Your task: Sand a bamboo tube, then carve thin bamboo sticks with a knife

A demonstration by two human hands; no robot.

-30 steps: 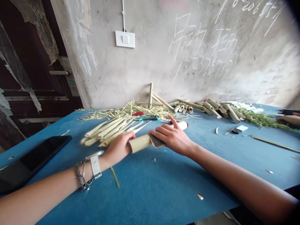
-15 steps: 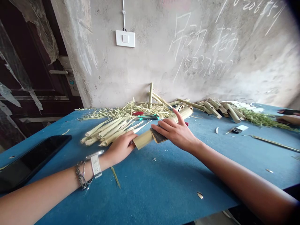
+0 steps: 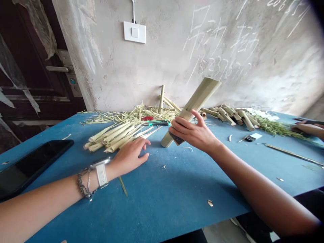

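Right hand [image 3: 194, 133] grips one bamboo tube [image 3: 201, 96], tilted at frame centre, one dark sheet [image 3: 177, 139] caught between palm and tube; the left hand [image 3: 131, 155] is empty, fingers loosely curled, beside pale stalks [image 3: 118, 134] too overlapped to count. Step in hand reads as one-handed handling of the tube, and the next move seems to call for a firm hold on tube and sheet together. Outward: one phone [image 3: 35, 167] lower left, one wall switch [image 3: 134, 32] upper left of centre.

Head camera faces wall [image 3: 157, 67]; looks down at table [image 3: 157, 202].
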